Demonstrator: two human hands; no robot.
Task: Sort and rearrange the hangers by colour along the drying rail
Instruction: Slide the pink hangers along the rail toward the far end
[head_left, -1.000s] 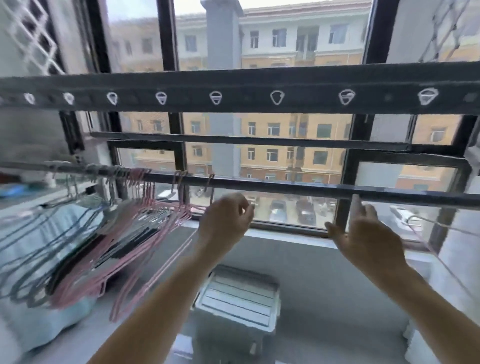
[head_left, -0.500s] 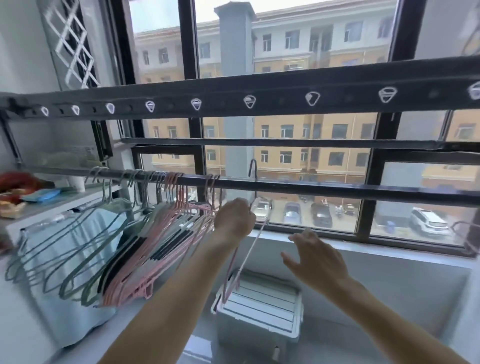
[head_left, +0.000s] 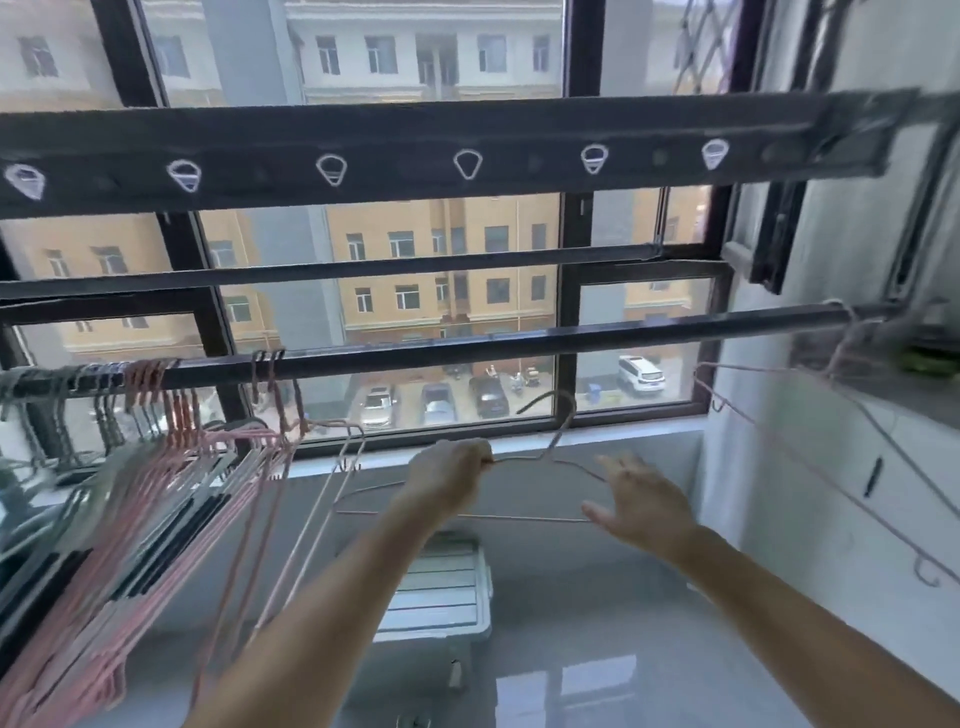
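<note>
My left hand (head_left: 449, 475) grips a thin pale wire hanger (head_left: 553, 441) by its shoulder, holding it off and below the dark drying rail (head_left: 519, 340), hook pointing up. My right hand (head_left: 636, 493) is open, fingers spread, just right of that hanger's lower end. A bunch of pink hangers (head_left: 171, 467) hangs at the rail's left part, with green-grey hangers (head_left: 31, 384) further left. One more pale hanger (head_left: 779, 421) hangs near the rail's right end.
A broad dark bar with white clip loops (head_left: 467, 161) runs overhead. Behind the rail is the window frame (head_left: 569, 312). A white plastic bin (head_left: 447, 592) stands on the floor below my arms. The white wall (head_left: 831, 467) closes the right side.
My left hand has taken one pale hanger off the rail and carried it rightward and down. My right hand moved toward it. The view swung to the right.
</note>
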